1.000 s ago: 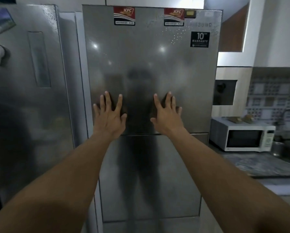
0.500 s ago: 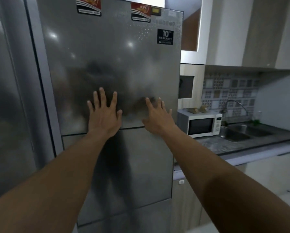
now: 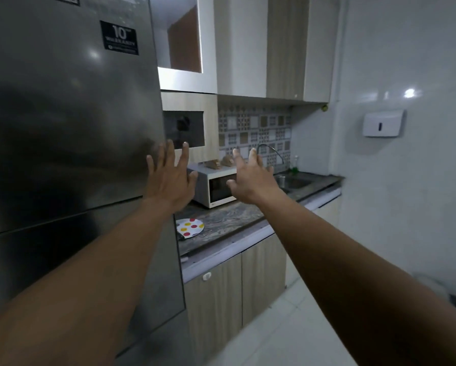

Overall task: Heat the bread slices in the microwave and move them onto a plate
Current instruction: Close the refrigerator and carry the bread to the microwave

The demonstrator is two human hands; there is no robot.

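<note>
A marbled counter [image 3: 234, 223] runs from fridge [image 3: 63, 128] to sink [image 3: 295, 182]. The microwave [image 3: 216, 190] sits lengthwise along it, door facing the room; the dotted plate [image 3: 190, 227] lies flat in front. The left hand [image 3: 170, 180] and right hand [image 3: 250, 179] hover, fingers spread, holding nothing.

Marbled surface [image 3: 229, 220]: white microwave [image 3: 213, 192] at back, dotted plate [image 3: 190, 227] near front-left edge, sink [image 3: 297, 183] set in at far end w/ poss. a metal cup [image 3: 281, 180] beside it.
</note>
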